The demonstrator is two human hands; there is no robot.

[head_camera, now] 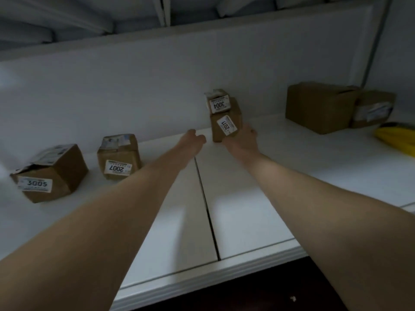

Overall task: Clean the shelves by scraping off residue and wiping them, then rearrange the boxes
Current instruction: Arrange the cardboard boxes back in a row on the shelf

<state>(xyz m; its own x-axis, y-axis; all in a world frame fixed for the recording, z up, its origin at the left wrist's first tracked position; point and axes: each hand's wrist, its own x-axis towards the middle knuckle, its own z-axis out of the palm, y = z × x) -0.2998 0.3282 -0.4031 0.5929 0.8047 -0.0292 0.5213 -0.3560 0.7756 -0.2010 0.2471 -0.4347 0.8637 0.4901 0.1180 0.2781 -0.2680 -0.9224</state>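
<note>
Shelf (258,198): white, two boards meeting at a dark seam (207,198) that runs front to back between the forearms.
Right hand (243,140): reached to the back of the shelf, gripping box 2011 (225,127) from its right side and below.
Right fingers (252,132): curled round the box's right edge; thumb hidden behind the box.
Left hand (194,139): just left of box 2011, holding nothing; contact with the box unclear.
Left fingers (200,138): loosely curled, close together.
Box 2011: small brown carton near the back wall (134,86), tilted, white number label facing forward and turned sideways; unclear whether its base rests on the shelf.
Box 3004 (219,101): smaller carton stacked on top of box 2011, label upside down.
Box 2007 (119,156): standing on the left board, well left of the hands, label upside down.
Box 3005 (51,173): far left, just beside box 2007, tilted, top flap torn.
Large box (318,107): plain brown, on the right board against the back wall.
Taped box (374,108): touching the large box's right side.
Yellow thing (397,138): at the right edge, blurred, kind unclear.
</note>
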